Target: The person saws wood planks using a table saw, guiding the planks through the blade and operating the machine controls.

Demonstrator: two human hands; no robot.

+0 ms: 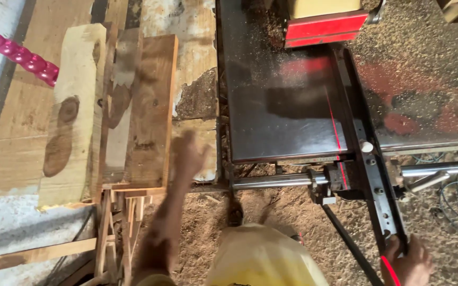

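Pale yellowish plank at left, dark brown knot blotches on it. Next plank greyish with brown streaks, then a warmer orange-brown plank with small dark specks. Twisted rod far left is glossy magenta-pink. Saw table top is shiny black, dusted tan with sawdust, a thin red line across it. Red block far side, cream above it. Black rail under my right hand, red strip at its near end. Floor sawdust tan-brown. My clothing pale yellow. Steel bar silver-grey.
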